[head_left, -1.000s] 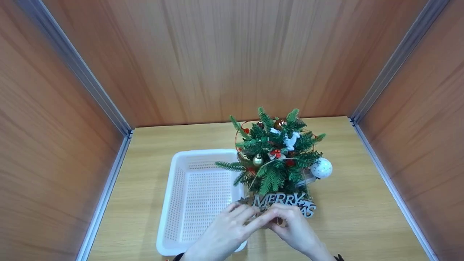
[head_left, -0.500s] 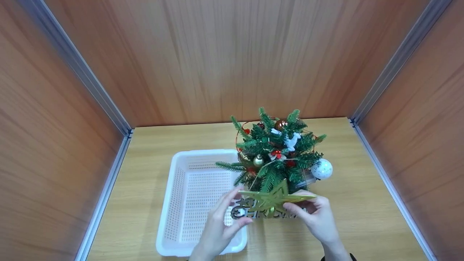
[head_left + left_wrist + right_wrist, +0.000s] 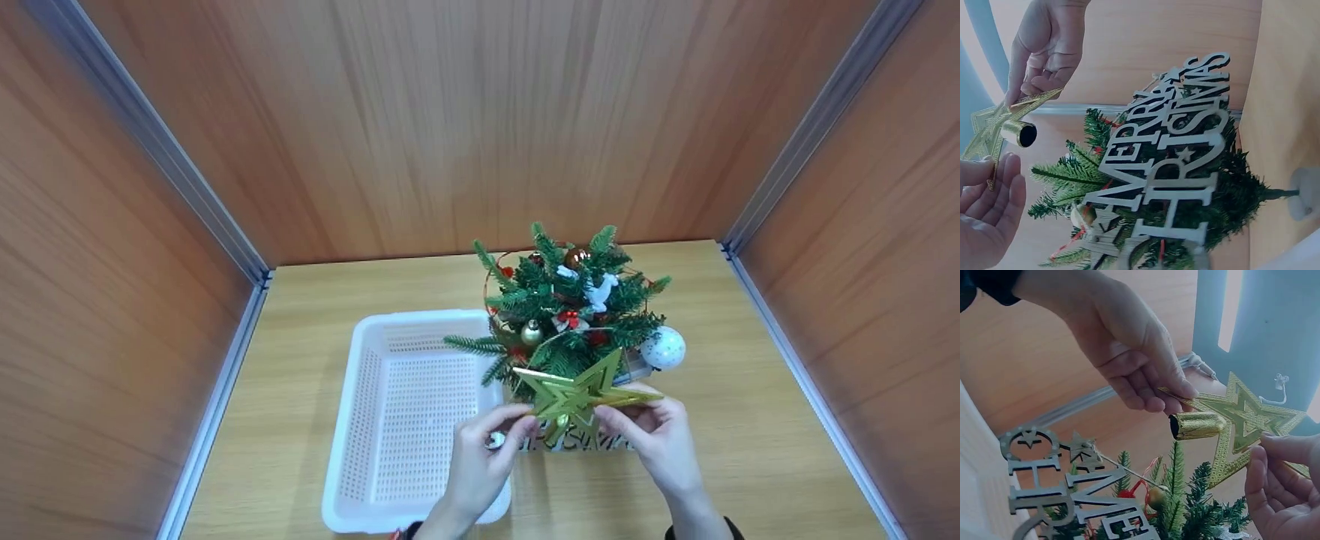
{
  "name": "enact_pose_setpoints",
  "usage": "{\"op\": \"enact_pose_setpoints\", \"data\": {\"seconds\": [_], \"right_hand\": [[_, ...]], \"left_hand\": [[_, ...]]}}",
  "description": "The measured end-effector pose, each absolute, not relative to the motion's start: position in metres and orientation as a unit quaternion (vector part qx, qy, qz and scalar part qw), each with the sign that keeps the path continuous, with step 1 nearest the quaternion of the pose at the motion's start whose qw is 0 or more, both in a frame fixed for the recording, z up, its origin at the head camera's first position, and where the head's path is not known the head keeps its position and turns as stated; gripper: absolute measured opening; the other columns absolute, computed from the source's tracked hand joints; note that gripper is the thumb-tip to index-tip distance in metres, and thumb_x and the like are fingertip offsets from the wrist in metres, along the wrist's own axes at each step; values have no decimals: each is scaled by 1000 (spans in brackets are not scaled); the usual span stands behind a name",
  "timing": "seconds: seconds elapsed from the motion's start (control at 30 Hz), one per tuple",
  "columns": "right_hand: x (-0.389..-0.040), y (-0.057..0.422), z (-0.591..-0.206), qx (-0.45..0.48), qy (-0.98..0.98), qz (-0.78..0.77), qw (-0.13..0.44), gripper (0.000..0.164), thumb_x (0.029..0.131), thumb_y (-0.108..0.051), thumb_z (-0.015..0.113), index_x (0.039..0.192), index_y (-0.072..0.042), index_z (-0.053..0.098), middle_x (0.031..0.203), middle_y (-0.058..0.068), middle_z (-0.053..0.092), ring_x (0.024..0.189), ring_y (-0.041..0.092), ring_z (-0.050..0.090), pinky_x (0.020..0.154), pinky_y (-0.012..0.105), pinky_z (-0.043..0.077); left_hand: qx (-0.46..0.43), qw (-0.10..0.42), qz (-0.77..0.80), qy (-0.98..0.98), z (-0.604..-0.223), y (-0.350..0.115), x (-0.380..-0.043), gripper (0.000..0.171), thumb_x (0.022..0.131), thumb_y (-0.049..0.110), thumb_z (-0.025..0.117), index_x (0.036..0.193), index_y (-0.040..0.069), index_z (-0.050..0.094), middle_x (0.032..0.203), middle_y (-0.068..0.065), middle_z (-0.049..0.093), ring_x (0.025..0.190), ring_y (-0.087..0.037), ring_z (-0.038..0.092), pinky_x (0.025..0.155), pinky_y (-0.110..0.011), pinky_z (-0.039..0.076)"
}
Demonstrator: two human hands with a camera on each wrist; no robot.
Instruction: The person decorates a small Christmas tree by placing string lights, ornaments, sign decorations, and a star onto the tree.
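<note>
Both hands hold a gold star tree topper (image 3: 568,396) in front of the small Christmas tree (image 3: 551,296). My left hand (image 3: 484,454) pinches its left point between thumb and fingers. On the other side, my right hand (image 3: 658,435) pinches the right point. A tube-shaped gold socket (image 3: 1199,425) sticks out from the star, its dark open end facing down towards the sign in the right wrist view. Below the star, a "MERRY CHRISTMAS" sign (image 3: 1182,174) hangs on the tree by a string; the star and hands cover much of it in the head view.
A white perforated plastic basket (image 3: 341,427) stands left of the tree, and branches overhang its right rim. A white ball (image 3: 663,348), a white deer ornament (image 3: 600,292) and a small gold bauble (image 3: 532,333) hang on the tree. Wood-grain panels (image 3: 420,127) enclose the table.
The gold star, hidden earlier, came into view between the hands, then tilted to face upward more. My left hand, apart from it half a second ago, has moved right and now grips its left point.
</note>
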State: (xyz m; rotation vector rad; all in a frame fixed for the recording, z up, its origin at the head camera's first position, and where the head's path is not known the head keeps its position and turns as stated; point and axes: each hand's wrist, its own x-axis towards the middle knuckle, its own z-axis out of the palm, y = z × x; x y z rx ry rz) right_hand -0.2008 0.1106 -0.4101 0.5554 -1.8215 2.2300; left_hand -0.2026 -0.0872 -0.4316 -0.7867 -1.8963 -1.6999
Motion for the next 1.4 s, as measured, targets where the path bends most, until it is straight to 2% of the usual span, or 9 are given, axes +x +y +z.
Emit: {"op": "enact_pose_setpoints", "data": {"seconds": [0.17, 0.27, 0.43, 0.5, 0.6, 0.97, 1.4], "right_hand": [[-221, 119, -385, 227, -637, 728, 115, 18, 75, 18, 54, 91, 10, 58, 81, 9, 63, 65, 15, 60, 60, 24, 52], [-237, 124, -364, 230, -656, 707, 129, 15, 76, 15, 56, 90, 9, 59, 78, 6, 64, 63, 14, 60, 56, 23, 51], [-265, 127, -331, 255, -641, 705, 164, 15, 76, 14, 57, 90, 9, 60, 77, 11, 64, 61, 15, 59, 55, 21, 51], [-276, 128, -320, 268, -633, 705, 174, 15, 76, 15, 57, 91, 11, 60, 78, 14, 63, 61, 16, 58, 58, 22, 51], [-292, 129, -308, 271, -645, 690, 188, 14, 77, 11, 59, 91, 13, 59, 74, 16, 62, 59, 17, 57, 56, 23, 50], [-325, 135, -293, 212, -702, 648, 208, 17, 78, 3, 64, 91, 12, 61, 71, 12, 62, 58, 16, 57, 54, 22, 47], [-334, 137, -321, 187, -710, 649, 198, 15, 78, 4, 64, 89, 14, 60, 69, 10, 62, 55, 15, 56, 53, 21, 48]], "left_hand": [[-282, 230, -577, -732, -398, -89, -222, 8, 78, 1, 64, 86, 1, 65, 80, -6, 64, 68, -13, 59, 61, -21, 50], [-282, 219, -571, -739, -377, -88, -238, 9, 79, 6, 64, 87, 2, 66, 82, -4, 64, 70, -13, 58, 63, -22, 50], [-280, 199, -569, -747, -339, -83, -267, 11, 80, 8, 63, 89, 2, 66, 84, -5, 65, 71, -11, 57, 65, -21, 49], [-275, 201, -563, -753, -328, -80, -279, 12, 80, 8, 63, 90, 2, 66, 85, -5, 65, 71, -10, 58, 66, -21, 49], [-261, 206, -554, -764, -318, -76, -295, 12, 80, 7, 64, 90, 2, 66, 85, -4, 66, 70, -9, 57, 66, -21, 48], [-232, 199, -524, -795, -316, -59, -325, 8, 80, 5, 64, 85, 1, 67, 80, -5, 67, 67, -8, 59, 61, -15, 46], [-213, 171, -496, -824, -337, -57, -338, 7, 79, 6, 65, 84, 1, 68, 79, -6, 67, 68, -10, 60, 61, -16, 47]]}}
